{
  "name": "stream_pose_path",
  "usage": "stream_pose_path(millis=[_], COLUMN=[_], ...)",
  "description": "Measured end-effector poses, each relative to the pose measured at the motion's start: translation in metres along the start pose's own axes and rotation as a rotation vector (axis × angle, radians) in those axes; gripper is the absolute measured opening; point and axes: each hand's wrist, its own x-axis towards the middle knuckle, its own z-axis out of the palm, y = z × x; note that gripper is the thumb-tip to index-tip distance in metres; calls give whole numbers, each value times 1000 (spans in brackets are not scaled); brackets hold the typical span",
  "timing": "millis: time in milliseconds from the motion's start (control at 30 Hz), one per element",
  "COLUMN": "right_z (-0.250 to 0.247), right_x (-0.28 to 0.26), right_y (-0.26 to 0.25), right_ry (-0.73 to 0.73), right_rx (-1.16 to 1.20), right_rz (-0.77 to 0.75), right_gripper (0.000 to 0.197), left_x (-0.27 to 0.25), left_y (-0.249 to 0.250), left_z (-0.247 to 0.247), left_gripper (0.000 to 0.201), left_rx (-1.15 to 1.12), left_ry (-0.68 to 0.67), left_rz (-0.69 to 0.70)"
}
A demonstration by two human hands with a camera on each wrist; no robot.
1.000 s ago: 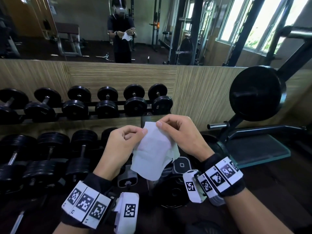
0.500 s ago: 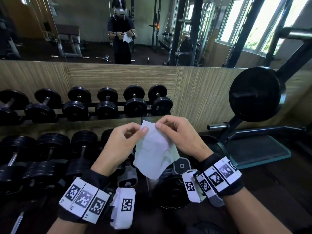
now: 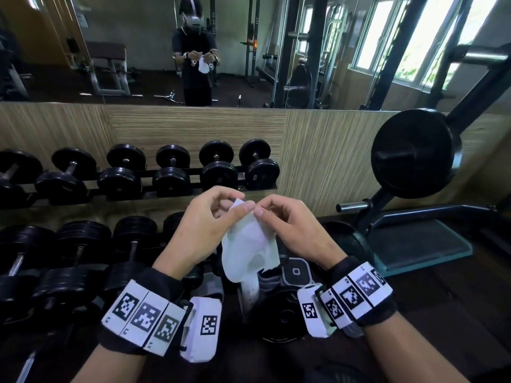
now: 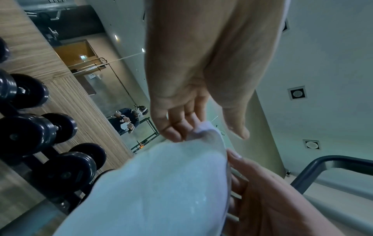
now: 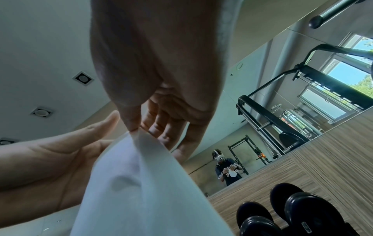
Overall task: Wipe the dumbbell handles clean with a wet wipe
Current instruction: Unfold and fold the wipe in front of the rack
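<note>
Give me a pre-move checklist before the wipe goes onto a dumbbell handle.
1. Wipe held: ok. The left hand and right hand both pinch the top edge of the wet wipe.
2. Wipe spread flat: not ok, it hangs crumpled between the hands.
3. Wipe still damp: cannot tell.
4. Handles reachable: ok, the dumbbells sit on the rack with their handles uncovered.
5. Wipe touching a handle: not ok, it hangs in the air.

both raised chest-high, left hand (image 3: 206, 230) and right hand (image 3: 290, 230) fingertip to fingertip, each pinching the wipe (image 3: 249, 252).
</note>
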Motion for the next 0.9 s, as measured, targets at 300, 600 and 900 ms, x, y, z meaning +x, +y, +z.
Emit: stream_pose_path(millis=[300, 600, 900], right_z=[1, -10, -24], right_x=[-4, -20, -31], right_y=[12, 38, 44], right_ry=[-27, 3, 177], right_rx=[25, -194, 286], right_rz=[59, 121, 276], right_gripper=[12, 19, 26], left_x=[1, 1, -1], left_y=[2, 3, -20], left_z=[3, -13, -20], left_gripper=[12, 13, 19], left_rx=[88, 79, -28], left_ry=[30, 129, 238], left_rz=[134, 132, 6])
